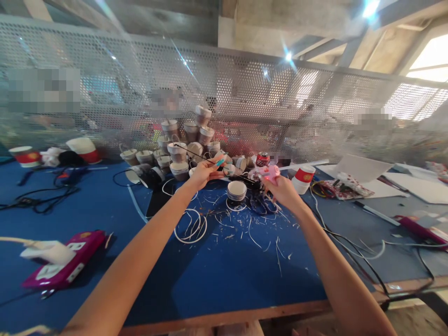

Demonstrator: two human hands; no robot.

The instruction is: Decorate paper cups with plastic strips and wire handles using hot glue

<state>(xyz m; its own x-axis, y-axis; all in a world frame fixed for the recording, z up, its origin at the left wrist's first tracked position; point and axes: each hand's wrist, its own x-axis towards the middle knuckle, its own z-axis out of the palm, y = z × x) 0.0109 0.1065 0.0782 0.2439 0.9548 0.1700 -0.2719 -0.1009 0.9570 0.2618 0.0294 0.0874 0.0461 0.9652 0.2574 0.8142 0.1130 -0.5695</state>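
My left hand is stretched out over the blue table, fingers pinched on a thin dark stick or wire that runs up to the left, close to a small cup. My right hand grips a pink glue gun whose nozzle points left toward the left hand. Below and between the hands, a round white cup lid lies on the table. Behind the hands rises a pile of small paper cups with handles.
White string loops and trimmings litter the table's middle. A magenta power strip with a white plug lies at the left. Black cables, a soda can, a red-and-white cup and papers sit around. A perforated metal screen backs the table.
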